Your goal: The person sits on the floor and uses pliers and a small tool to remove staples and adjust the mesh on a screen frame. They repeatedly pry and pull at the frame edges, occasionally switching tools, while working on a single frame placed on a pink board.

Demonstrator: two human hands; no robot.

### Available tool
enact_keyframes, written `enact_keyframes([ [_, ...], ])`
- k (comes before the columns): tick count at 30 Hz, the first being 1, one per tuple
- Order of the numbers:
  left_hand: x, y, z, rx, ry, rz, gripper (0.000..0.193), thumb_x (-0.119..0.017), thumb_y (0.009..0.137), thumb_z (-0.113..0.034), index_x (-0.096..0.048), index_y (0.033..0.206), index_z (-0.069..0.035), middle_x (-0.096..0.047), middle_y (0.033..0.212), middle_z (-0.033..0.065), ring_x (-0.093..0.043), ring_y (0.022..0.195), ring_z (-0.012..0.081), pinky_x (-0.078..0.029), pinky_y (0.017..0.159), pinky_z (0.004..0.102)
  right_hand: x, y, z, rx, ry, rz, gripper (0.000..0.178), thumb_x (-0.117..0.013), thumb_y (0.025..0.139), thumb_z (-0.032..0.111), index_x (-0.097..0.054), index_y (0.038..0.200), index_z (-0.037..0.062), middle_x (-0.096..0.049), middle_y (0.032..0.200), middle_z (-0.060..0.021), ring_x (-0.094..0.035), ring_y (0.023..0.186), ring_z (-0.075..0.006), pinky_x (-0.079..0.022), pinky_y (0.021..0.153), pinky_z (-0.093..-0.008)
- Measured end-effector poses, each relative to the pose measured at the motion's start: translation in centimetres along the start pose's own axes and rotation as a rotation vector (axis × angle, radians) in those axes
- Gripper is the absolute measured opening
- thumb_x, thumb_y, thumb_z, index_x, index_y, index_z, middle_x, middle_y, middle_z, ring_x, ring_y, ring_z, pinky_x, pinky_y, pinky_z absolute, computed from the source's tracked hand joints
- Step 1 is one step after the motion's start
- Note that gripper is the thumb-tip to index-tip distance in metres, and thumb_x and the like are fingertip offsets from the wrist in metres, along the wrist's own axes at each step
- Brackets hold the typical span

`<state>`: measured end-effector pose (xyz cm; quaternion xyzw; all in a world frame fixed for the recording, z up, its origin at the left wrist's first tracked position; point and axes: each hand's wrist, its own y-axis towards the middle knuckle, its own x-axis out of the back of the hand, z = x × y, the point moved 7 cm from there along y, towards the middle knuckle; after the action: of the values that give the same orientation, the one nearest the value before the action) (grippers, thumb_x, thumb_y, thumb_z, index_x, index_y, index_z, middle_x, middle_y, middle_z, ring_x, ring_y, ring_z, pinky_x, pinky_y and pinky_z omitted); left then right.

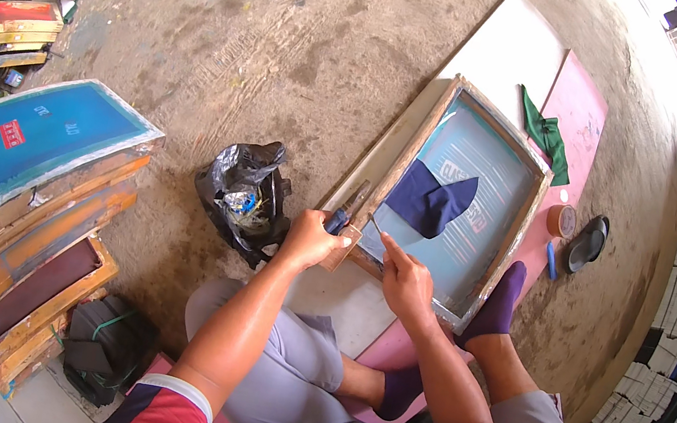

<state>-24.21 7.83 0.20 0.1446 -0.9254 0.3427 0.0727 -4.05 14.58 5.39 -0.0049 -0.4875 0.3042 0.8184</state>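
My left hand (318, 242) is closed around a small brown wooden block (337, 257) with a dark upper part, just outside the near left corner of a screen-printing frame (413, 157). In my right hand (407, 283) is a thin, stick-like tool (376, 227), its tip directed at the block; whether they touch I cannot tell. The frame has worn wooden edges and blue-grey mesh (502, 182). A folded navy cloth (431, 201) lies on the mesh. Beyond the frame's right edge is a dark green cloth (544, 132).
A black plastic bag (243, 195) with scraps stands left of my hands. Stacked screen frames (58, 135) fill the left side. White and pink boards (512, 47) lie under the frame. A brown round tub (561, 220), a blue tool (551, 260) and a black sandal (587, 245) are at right.
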Motion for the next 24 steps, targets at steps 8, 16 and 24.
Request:
enact_keyframes([
  [8, -0.1, -0.1, -0.6, -0.030, 0.003, -0.002, 0.037, -0.086, 0.076, -0.013, -0.076, 0.108, 0.004, -0.078, 0.097, 0.0135, -0.071, 0.089, 0.0196, -0.054, 0.083, 0.0355, -0.2, 0.4, -0.3, -0.053, 0.173, 0.082, 0.037, -0.059, 0.107, 0.018, -0.065, 0.141, 0.0069, -0.079, 0.102, -0.0154, -0.069, 0.077, -0.0208, -0.055, 0.076, -0.0347],
  [16, -0.3, 0.5, 0.4, -0.045, -0.017, -0.012, 0.036, -0.087, 0.076, -0.013, -0.076, 0.106, 0.003, -0.077, 0.093, 0.0128, -0.072, 0.086, 0.0204, -0.054, 0.082, 0.0364, -3.0, 0.7, -3.6, -0.394, 0.840, 0.297, 0.038, -0.060, 0.107, 0.019, -0.063, 0.142, 0.0047, -0.076, 0.081, -0.0070, -0.065, 0.068, -0.0165, -0.054, 0.068, -0.0385],
  [24, -0.2, 0.5, 0.6, -0.024, -0.003, -0.035, 0.038, -0.088, 0.074, -0.014, -0.077, 0.108, 0.001, -0.077, 0.094, 0.0127, -0.072, 0.087, 0.0198, -0.054, 0.083, 0.0360, -1.3, 1.4, -2.3, 0.073, 0.315, 0.019, 0.036, -0.060, 0.106, 0.018, -0.066, 0.141, 0.0099, -0.067, 0.079, -0.0084, -0.059, 0.061, -0.0183, -0.049, 0.060, -0.0328],
])
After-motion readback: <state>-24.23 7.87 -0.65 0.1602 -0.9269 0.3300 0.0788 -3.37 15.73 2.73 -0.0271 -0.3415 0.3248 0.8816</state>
